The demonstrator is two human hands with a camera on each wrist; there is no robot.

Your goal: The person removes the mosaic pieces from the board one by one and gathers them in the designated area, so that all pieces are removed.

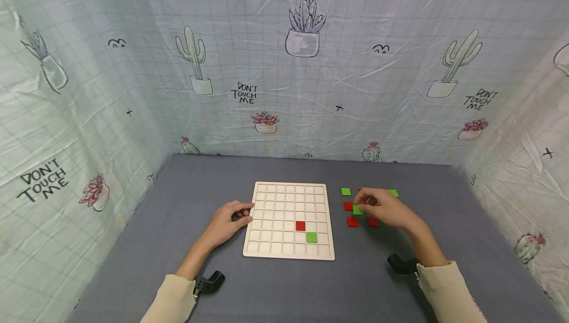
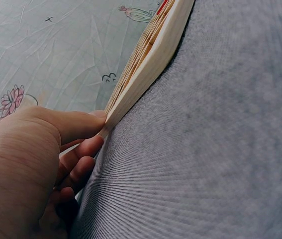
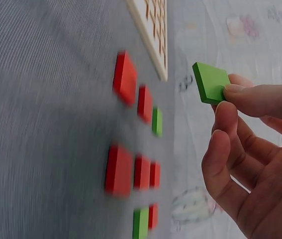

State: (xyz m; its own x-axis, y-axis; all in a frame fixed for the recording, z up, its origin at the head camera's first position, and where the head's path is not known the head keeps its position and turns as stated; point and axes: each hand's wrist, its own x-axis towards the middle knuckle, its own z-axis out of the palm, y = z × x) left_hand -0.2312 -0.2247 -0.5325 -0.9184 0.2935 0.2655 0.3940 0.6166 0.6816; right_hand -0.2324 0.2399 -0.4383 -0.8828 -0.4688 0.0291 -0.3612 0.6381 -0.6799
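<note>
A pale wooden grid board (image 1: 289,257) lies on the table, with a red tile (image 1: 300,225) and a green tile (image 1: 311,237) in two diagonally neighbouring cells. My left hand (image 1: 225,224) rests at the board's left edge, thumb and index fingertips touching its side. To the right of the board, my right hand (image 1: 386,208) pinches another green tile (image 3: 211,82) between thumb and fingers. That tile is raised above the loose tiles in the right wrist view, and its face is tilted. In the head view the right hand partly covers the loose tiles under it.
Several loose red tiles (image 1: 352,222) and green tiles (image 1: 345,191) lie in rough rows right of the board. A grey cloth (image 1: 284,293) covers the table. Printed fabric (image 1: 311,96) hangs behind and along both sides. Each wrist bears a black camera mount (image 1: 402,264).
</note>
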